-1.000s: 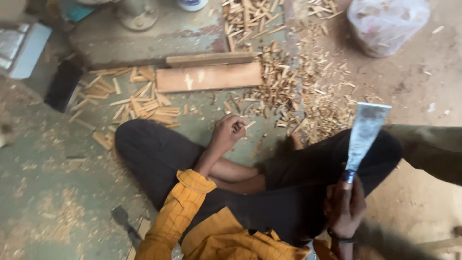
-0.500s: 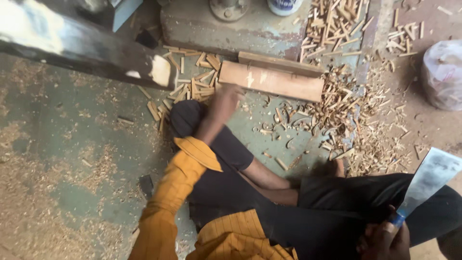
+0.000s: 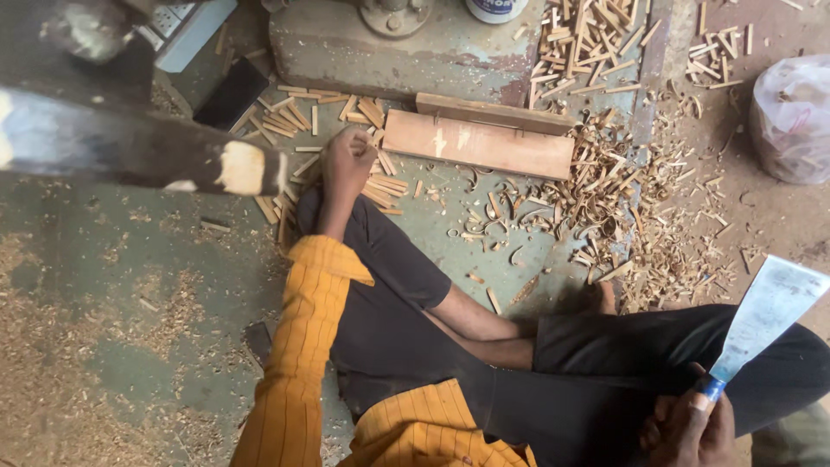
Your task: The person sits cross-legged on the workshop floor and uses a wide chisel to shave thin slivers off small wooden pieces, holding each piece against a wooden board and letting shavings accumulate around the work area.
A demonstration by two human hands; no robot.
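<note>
On the floor (image 3: pixel 104 285), the left hand (image 3: pixel 346 164) reaches out with curled fingers into a pile of short sticks (image 3: pixel 367 186), just beside a wooden block (image 3: pixel 480 145); whether it grips one I cannot tell. The right hand (image 3: pixel 692 428) is closed around the handle of a broad blade (image 3: pixel 765 316), held upright over the knee.

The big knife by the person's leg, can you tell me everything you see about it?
The knife has a wide, flat blade of pale grey, scuffed metal with a squared-off tip. A blue band sits where blade meets handle. The right hand grips the handle, hiding most of it. The blade points up and tilts right, above the black trouser leg, touching nothing else.
</note>
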